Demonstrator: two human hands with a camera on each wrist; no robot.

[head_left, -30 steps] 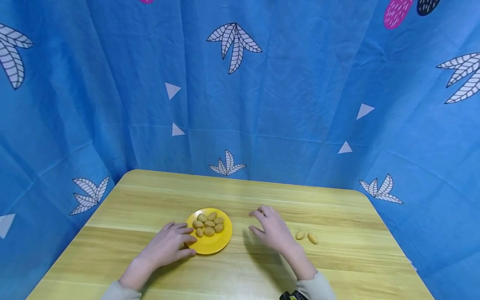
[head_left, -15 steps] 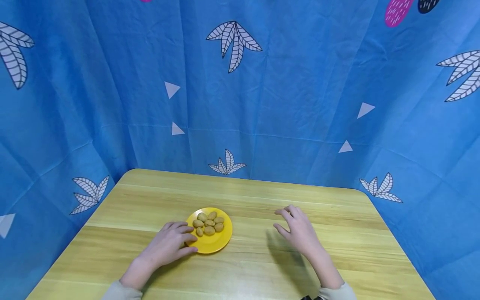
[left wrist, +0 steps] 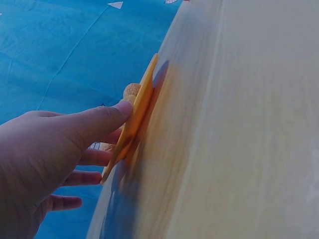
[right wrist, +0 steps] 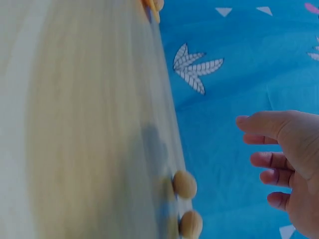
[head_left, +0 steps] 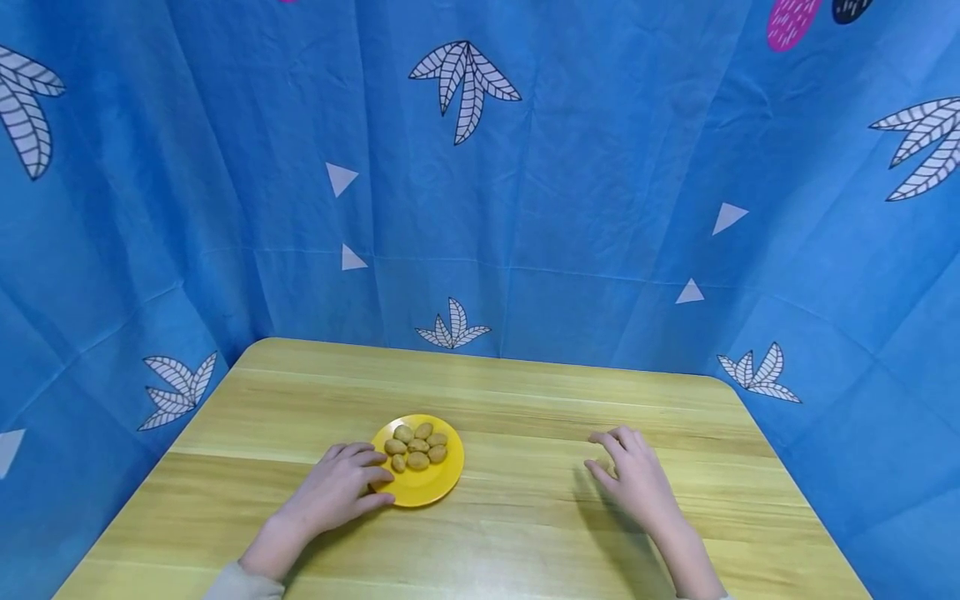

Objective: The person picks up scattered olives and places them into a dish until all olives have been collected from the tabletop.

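Observation:
A yellow plate [head_left: 423, 492] lies left of the table's middle, with several small tan oval nuts [head_left: 418, 446] grouped on it. My left hand [head_left: 333, 492] rests against the plate's left rim. In the left wrist view the thumb touches the plate's edge, and the other fingers reach past it, loosely spread. Over the right half of the table hovers my right hand [head_left: 637, 479], fingers loosely bent and holding nothing. Two tan nuts, an upper one [right wrist: 185, 184] and a lower one [right wrist: 191, 224], lie on the table in the right wrist view; the right hand hides them in the head view.
The wooden table [head_left: 510, 533] has rounded far corners. Right behind its far edge hangs a blue curtain [head_left: 600, 167] printed with white leaves and triangles. A sleeve cuff [head_left: 243, 583] covers the left forearm.
My right hand has moved right, away from the plate, toward the two loose nuts, which it now covers in the head view. The left hand and plate have stayed in place.

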